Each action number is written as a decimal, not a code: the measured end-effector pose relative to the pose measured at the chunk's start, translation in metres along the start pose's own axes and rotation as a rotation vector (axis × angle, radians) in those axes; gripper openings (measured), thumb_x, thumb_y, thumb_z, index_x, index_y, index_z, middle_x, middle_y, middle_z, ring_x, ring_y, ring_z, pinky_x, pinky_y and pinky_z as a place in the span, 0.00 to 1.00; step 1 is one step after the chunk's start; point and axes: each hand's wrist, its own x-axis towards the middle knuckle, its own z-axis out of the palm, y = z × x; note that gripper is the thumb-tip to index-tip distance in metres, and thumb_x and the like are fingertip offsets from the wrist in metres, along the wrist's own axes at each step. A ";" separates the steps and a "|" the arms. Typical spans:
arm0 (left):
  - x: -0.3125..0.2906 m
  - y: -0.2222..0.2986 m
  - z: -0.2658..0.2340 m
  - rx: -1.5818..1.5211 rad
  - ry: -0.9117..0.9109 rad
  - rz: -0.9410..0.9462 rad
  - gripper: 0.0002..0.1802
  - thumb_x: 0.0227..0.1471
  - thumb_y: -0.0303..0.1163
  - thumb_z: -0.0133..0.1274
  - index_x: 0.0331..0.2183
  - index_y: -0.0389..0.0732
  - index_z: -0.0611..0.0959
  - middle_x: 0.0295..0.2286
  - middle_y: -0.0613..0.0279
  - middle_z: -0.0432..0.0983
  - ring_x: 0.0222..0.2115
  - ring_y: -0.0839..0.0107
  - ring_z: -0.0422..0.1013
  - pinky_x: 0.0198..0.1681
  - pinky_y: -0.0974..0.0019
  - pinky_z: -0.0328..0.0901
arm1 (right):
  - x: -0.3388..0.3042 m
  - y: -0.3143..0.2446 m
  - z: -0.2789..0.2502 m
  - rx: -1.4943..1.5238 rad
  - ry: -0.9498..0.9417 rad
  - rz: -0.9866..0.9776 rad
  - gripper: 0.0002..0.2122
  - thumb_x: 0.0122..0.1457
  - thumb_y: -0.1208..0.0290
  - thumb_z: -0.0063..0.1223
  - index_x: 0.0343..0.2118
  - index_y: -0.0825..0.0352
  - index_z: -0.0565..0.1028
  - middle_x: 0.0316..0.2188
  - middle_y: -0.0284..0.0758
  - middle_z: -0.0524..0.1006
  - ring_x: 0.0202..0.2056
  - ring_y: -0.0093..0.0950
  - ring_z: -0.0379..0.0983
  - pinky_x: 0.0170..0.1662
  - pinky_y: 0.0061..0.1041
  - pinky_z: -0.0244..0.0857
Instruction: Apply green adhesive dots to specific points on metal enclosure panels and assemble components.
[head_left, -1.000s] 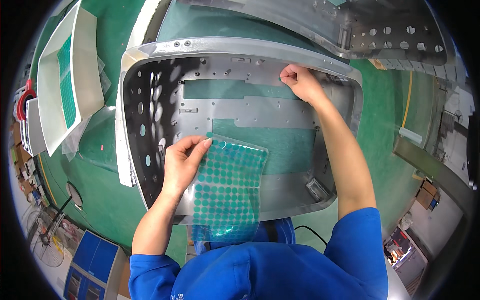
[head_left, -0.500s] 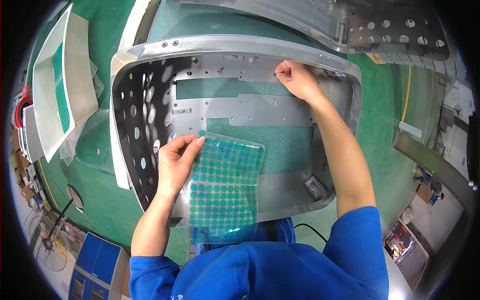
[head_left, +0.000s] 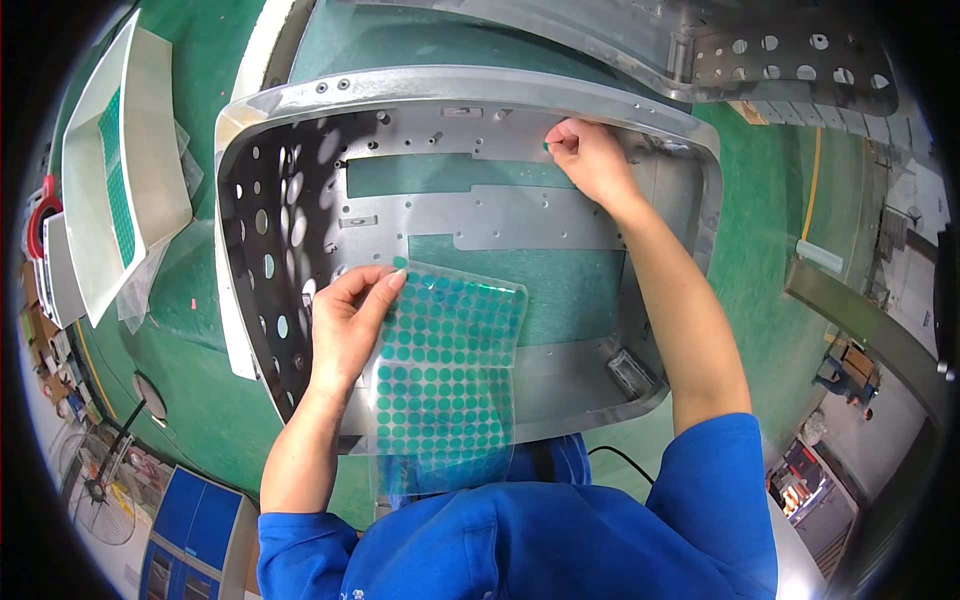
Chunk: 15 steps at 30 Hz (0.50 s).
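A large grey metal housing (head_left: pixel 590 225) with a rounded rim and cut-out openings lies before me. My left hand (head_left: pixel 345 320) pinches the upper left corner of a clear sheet of round green stickers (head_left: pixel 445 350), which hangs over the housing's near side. One green dot stands out at that corner, by the thumb and finger. At the far right inside the housing, my right hand (head_left: pixel 592 165) is closed in a pinch. A small green round sticker (head_left: pixel 547 147) shows at its fingertips, close to the back panel; whether it touches the metal I cannot tell.
A white bin (head_left: pixel 150 150) holding green sheet material stands at the left. Another perforated metal housing (head_left: pixel 790 60) lies beyond, at the upper right. A floor fan (head_left: pixel 95 490) and a blue cabinet (head_left: pixel 190 530) are at the lower left. A person (head_left: pixel 848 385) is far off right.
The view has shifted slightly, and the housing appears a little further left. Both hands keep their grips, almost unmoved. The distant person at the right has changed position.
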 end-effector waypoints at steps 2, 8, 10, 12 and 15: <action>0.000 0.000 0.000 0.009 0.008 0.019 0.12 0.45 0.34 0.55 0.30 0.34 0.80 0.21 0.67 0.74 0.23 0.84 0.65 0.28 0.79 0.60 | -0.006 0.002 0.004 -0.014 0.082 -0.079 0.08 0.47 0.72 0.44 0.32 0.63 0.73 0.30 0.39 0.73 0.34 0.35 0.71 0.37 0.31 0.64; -0.003 0.000 -0.002 -0.007 0.028 0.026 0.11 0.46 0.33 0.55 0.30 0.34 0.79 0.21 0.67 0.74 0.23 0.84 0.65 0.28 0.80 0.60 | -0.035 -0.005 0.006 -0.162 0.327 -0.375 0.16 0.43 0.79 0.44 0.37 0.63 0.73 0.33 0.38 0.69 0.34 0.35 0.68 0.37 0.32 0.63; -0.006 0.002 -0.003 -0.009 0.042 0.047 0.11 0.46 0.33 0.55 0.29 0.34 0.79 0.21 0.68 0.73 0.23 0.84 0.64 0.28 0.80 0.60 | -0.043 -0.007 0.017 -0.357 0.332 -0.391 0.20 0.41 0.80 0.45 0.42 0.67 0.70 0.33 0.38 0.68 0.35 0.34 0.65 0.38 0.30 0.62; -0.010 0.006 -0.004 -0.022 0.047 0.069 0.11 0.46 0.33 0.55 0.29 0.34 0.79 0.21 0.69 0.72 0.23 0.84 0.64 0.27 0.80 0.59 | -0.047 -0.009 0.028 -0.525 0.322 -0.358 0.22 0.40 0.80 0.45 0.44 0.70 0.67 0.34 0.39 0.67 0.36 0.35 0.64 0.39 0.30 0.61; -0.024 0.015 -0.009 -0.053 0.068 0.089 0.10 0.46 0.32 0.55 0.28 0.34 0.79 0.21 0.70 0.72 0.23 0.84 0.64 0.27 0.80 0.59 | -0.054 -0.013 0.037 -0.573 0.274 -0.339 0.25 0.41 0.80 0.43 0.48 0.75 0.61 0.35 0.40 0.66 0.36 0.37 0.62 0.40 0.31 0.59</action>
